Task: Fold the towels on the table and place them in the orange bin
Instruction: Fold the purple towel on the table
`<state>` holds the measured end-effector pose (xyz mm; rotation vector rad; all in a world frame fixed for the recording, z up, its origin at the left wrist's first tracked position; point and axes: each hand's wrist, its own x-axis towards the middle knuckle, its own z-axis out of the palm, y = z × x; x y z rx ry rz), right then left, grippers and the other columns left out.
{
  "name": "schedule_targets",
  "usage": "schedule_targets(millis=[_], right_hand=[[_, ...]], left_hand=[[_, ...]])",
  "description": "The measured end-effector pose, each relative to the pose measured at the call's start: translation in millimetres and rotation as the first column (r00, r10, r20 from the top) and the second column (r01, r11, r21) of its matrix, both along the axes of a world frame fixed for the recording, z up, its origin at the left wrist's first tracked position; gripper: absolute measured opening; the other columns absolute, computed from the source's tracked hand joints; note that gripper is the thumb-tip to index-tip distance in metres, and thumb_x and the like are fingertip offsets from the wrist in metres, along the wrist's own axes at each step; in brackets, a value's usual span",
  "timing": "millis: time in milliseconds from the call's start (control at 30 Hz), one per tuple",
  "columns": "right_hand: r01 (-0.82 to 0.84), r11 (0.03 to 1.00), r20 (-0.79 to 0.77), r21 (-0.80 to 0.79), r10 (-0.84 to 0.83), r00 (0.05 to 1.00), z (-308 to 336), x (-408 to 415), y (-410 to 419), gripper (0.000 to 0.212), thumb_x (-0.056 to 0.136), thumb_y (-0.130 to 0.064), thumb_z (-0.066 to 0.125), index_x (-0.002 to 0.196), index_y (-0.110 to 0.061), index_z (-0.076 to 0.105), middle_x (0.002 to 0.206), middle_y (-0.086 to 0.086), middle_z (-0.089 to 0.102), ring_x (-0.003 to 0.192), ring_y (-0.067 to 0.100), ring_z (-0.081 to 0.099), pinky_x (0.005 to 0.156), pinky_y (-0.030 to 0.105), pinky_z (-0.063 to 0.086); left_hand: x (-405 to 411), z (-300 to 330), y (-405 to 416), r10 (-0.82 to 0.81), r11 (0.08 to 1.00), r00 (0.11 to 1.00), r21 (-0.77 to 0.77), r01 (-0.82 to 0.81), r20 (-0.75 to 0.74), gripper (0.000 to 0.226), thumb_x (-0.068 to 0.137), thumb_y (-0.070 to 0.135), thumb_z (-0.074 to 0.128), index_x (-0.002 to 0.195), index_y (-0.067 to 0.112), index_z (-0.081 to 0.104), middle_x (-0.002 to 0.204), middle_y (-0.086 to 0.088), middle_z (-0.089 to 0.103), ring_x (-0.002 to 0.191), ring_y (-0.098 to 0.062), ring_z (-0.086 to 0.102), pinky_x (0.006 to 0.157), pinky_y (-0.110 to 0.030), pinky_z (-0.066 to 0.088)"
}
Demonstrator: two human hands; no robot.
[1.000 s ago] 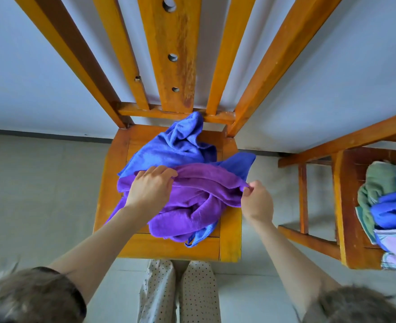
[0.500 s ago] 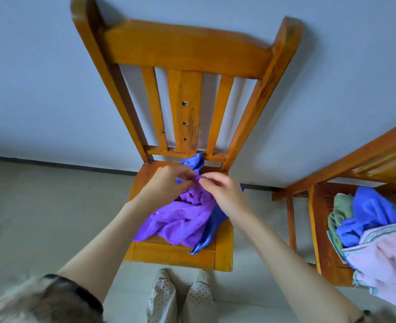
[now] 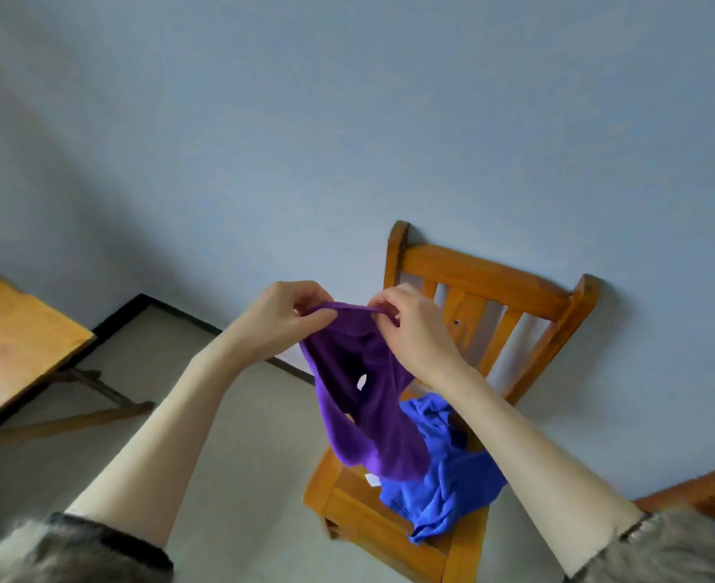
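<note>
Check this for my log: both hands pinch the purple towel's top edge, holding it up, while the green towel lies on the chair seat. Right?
Not quite. In the head view the towel on the chair seat is blue, not green. The rest holds: left hand and right hand pinch the purple towel's top edge, holding it up.

A wooden chair (image 3: 393, 536) stands at the lower right of the frame, with a crumpled blue towel (image 3: 448, 481) lying on its seat.

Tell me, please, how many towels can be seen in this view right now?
2. The purple towel hangs in the air, pinched along its top edge by the left hand and right hand. The blue towel lies crumpled on the chair seat. Others may be out of frame.
</note>
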<state>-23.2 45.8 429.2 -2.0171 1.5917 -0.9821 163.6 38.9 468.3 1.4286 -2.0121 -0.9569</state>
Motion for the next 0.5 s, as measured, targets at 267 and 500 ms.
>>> schedule_targets(millis=[267, 500], right_hand=[[-0.156, 0.982, -0.056, -0.105, 0.151, 0.987, 85.9, 152.5, -1.9, 0.014, 0.094, -0.017, 0.048, 0.101, -0.008, 0.056, 0.101, 0.004, 0.059, 0.087, 0.021, 0.054, 0.074, 0.028, 0.04], [-0.268, 0.955, -0.089, -0.129, 0.258, 0.962, 105.2, 312.5, 38.3, 0.039, 0.093, -0.045, 0.05, 0.068, -0.017, 0.041, 0.06, -0.004, 0.045, 0.064, 0.023, 0.045, 0.058, 0.032, 0.033]], left_hand=[[166.9, 98.1, 75.6, 0.316, 0.914, 0.949, -0.272, -0.301, 0.011, 0.013, 0.088, 0.017, 0.06, 0.081, 0.028, 0.064, 0.076, 0.011, 0.065, 0.071, -0.007, 0.059, 0.071, -0.023, 0.044], [327.7, 112.0, 160.4, 0.613, 0.734, 0.79, -0.364, -0.574, -0.01, 0.015, 0.087, 0.016, 0.061, 0.078, 0.028, 0.063, 0.076, 0.001, 0.065, 0.074, -0.02, 0.057, 0.076, -0.033, 0.046]])
